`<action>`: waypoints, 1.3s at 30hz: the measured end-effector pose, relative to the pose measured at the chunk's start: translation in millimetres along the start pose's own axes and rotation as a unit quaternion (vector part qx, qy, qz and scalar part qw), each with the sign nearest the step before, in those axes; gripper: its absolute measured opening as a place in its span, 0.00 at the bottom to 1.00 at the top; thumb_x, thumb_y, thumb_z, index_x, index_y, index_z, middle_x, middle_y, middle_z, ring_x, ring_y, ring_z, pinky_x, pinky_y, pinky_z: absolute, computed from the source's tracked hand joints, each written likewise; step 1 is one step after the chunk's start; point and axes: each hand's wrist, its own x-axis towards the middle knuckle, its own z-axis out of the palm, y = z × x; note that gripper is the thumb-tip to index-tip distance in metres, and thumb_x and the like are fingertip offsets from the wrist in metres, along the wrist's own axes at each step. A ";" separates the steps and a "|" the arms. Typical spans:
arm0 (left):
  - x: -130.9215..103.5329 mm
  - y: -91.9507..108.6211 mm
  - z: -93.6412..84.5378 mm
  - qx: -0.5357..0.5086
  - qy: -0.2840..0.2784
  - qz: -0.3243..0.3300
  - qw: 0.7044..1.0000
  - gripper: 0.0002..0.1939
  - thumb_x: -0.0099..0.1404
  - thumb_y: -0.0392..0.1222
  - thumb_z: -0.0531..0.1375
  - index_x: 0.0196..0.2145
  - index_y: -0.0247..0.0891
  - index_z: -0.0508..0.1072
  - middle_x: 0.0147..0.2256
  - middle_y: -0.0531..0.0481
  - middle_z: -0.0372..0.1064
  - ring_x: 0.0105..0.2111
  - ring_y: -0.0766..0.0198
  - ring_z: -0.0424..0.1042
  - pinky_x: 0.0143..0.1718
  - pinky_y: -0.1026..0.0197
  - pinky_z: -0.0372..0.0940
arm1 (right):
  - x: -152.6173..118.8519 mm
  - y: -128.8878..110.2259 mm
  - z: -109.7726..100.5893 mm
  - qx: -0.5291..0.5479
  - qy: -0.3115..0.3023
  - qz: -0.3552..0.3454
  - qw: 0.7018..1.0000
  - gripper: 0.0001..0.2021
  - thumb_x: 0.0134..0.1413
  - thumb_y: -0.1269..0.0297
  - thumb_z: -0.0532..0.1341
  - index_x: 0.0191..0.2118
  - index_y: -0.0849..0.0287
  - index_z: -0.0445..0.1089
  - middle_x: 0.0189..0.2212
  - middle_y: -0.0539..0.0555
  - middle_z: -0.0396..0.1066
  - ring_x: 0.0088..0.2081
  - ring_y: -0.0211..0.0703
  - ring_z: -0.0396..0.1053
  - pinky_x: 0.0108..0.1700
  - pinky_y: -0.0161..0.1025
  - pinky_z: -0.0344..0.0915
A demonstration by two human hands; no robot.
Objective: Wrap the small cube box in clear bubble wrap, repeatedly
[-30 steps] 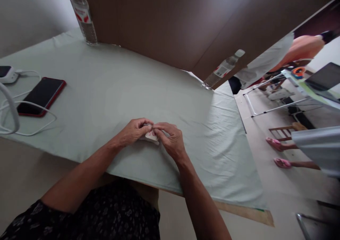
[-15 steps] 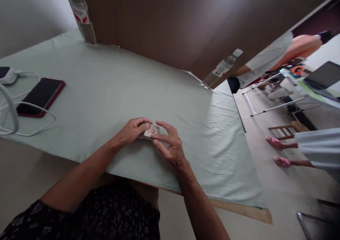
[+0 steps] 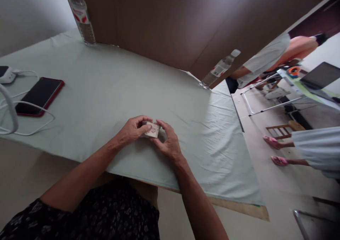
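Observation:
A small folded banknote (image 3: 152,129), pale with reddish print, sits between my two hands just above the pale green cloth (image 3: 111,87) that covers the table. My left hand (image 3: 132,129) pinches its left side with thumb and forefinger. My right hand (image 3: 168,141) curls around its right side, fingertips on its edge. Most of the note is hidden by my fingers.
A black phone in a red case (image 3: 39,96) lies at the left with a white cable (image 3: 32,118) and charger (image 3: 5,74). Two water bottles (image 3: 81,15) (image 3: 218,69) stand against a brown board. Other people sit at the right, beyond the table's edge.
My right hand lifted off the folded note, exposing its printed face, then closed back around its right side. Both hands shifted slightly away from me.

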 end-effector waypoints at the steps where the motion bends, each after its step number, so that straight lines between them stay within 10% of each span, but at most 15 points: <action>1: 0.1 -0.4 0.8 0.014 0.009 0.006 1.000 0.24 0.58 0.50 0.62 0.49 0.33 0.74 0.37 0.46 0.75 0.33 0.61 0.73 0.37 0.60 0.68 | 0.1 -1.3 1.0 -0.003 0.008 -0.005 1.000 0.29 0.54 0.60 0.66 0.62 0.51 0.64 0.56 0.59 0.72 0.57 0.53 0.69 0.60 0.53 0.62; 11: -0.2 -3.2 -4.6 0.129 0.120 0.050 0.983 0.29 0.60 0.47 0.57 0.57 0.33 0.68 0.59 0.36 0.66 0.59 0.45 0.65 0.61 0.43 0.60 | -3.2 14.3 4.5 0.043 -0.049 0.050 0.997 0.43 0.50 0.48 0.70 0.69 0.51 0.54 0.68 0.62 0.57 0.68 0.58 0.56 0.66 0.58 0.56; 20: -1.6 -13.3 -11.1 0.240 -0.046 0.109 0.964 0.49 0.48 0.37 0.59 0.68 0.28 0.53 0.62 0.32 0.61 0.61 0.43 0.62 0.64 0.40 0.56 | -5.8 14.8 10.4 0.034 -0.018 0.062 0.997 0.40 0.51 0.55 0.70 0.68 0.54 0.57 0.62 0.62 0.67 0.62 0.56 0.65 0.65 0.56 0.57; 31: 9.4 -29.5 -14.6 0.209 0.051 0.188 0.958 0.47 0.50 0.41 0.59 0.68 0.31 0.54 0.63 0.33 0.61 0.64 0.43 0.59 0.66 0.40 0.52 | -4.2 20.1 9.4 0.071 0.006 0.072 0.995 0.42 0.49 0.48 0.69 0.68 0.55 0.56 0.66 0.62 0.61 0.66 0.58 0.60 0.67 0.58 0.55; 35: 18.1 -33.7 -18.5 0.064 0.198 0.131 0.969 0.39 0.55 0.45 0.58 0.64 0.33 0.60 0.56 0.36 0.69 0.59 0.48 0.66 0.64 0.43 0.57 | -3.8 30.5 3.3 0.157 0.123 0.135 0.971 0.30 0.58 0.52 0.58 0.63 0.60 0.61 0.62 0.63 0.67 0.61 0.52 0.66 0.62 0.53 0.63; 39: 27.1 -41.6 -16.9 0.060 0.282 0.111 0.951 0.28 0.57 0.43 0.56 0.56 0.34 0.68 0.50 0.39 0.73 0.52 0.51 0.72 0.59 0.45 0.63 | -0.8 37.3 6.4 -0.001 0.182 0.188 0.965 0.23 0.58 0.61 0.54 0.57 0.63 0.67 0.58 0.64 0.70 0.59 0.51 0.67 0.64 0.54 0.60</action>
